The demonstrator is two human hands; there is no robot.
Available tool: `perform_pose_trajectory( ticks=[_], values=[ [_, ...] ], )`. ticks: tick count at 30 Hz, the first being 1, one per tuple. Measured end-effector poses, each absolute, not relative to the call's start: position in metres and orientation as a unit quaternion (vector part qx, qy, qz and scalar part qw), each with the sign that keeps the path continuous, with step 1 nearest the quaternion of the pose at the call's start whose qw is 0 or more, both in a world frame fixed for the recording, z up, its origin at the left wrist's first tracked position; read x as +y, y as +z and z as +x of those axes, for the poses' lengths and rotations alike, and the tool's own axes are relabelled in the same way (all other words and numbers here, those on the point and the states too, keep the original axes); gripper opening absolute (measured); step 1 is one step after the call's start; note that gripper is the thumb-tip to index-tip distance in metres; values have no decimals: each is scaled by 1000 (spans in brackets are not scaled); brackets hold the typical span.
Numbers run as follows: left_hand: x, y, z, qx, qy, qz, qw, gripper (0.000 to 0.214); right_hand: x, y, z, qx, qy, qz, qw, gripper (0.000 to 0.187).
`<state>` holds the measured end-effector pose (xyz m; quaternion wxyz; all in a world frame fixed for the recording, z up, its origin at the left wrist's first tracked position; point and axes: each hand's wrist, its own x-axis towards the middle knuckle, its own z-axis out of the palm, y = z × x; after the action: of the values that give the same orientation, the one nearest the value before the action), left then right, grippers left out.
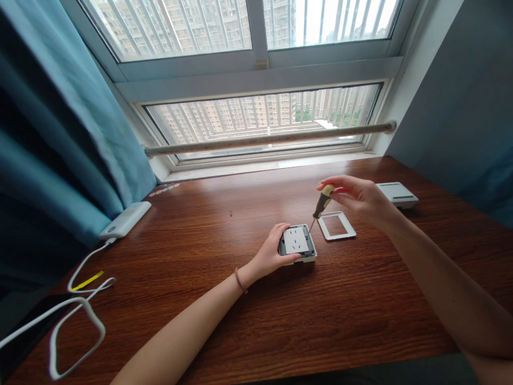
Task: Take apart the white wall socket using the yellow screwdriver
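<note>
A white wall socket (295,240) with its grey inner frame exposed sits in a shallow white box on the wooden table. My left hand (276,247) grips it from the left side, thumb along the near edge and fingers at the far edge. In my right hand (352,193) is a screwdriver (321,203) with a black and yellow handle, pinched near its top. The shaft slants down to the right side of the socket, its tip at the screw position there. Just right of the socket lies a square white cover frame (336,237), flat on the table.
A small screw (231,213) lies on the table (192,235) left of centre. Farther right is a white switch-like box (397,193). At left a white power bank (126,220) has a white cable (82,262) with a yellow tie. The window, metal rail and blue curtain bound the far side.
</note>
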<state>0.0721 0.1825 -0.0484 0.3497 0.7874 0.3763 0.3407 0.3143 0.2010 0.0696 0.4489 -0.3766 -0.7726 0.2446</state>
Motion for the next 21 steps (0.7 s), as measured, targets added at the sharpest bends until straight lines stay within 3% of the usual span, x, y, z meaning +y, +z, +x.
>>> perform_pose_trajectory(
  ticks=[10,16,21],
  values=[
    [184,-50,71,378,333,794,340,69,196,67,304,-741,106,-440,496,20],
    [183,-50,71,377,334,794,340,69,198,68,309,-745,258,-397,469,32],
    [183,-50,71,380,335,792,341,68,197,64,303,-723,184,-439,500,28]
  ],
)
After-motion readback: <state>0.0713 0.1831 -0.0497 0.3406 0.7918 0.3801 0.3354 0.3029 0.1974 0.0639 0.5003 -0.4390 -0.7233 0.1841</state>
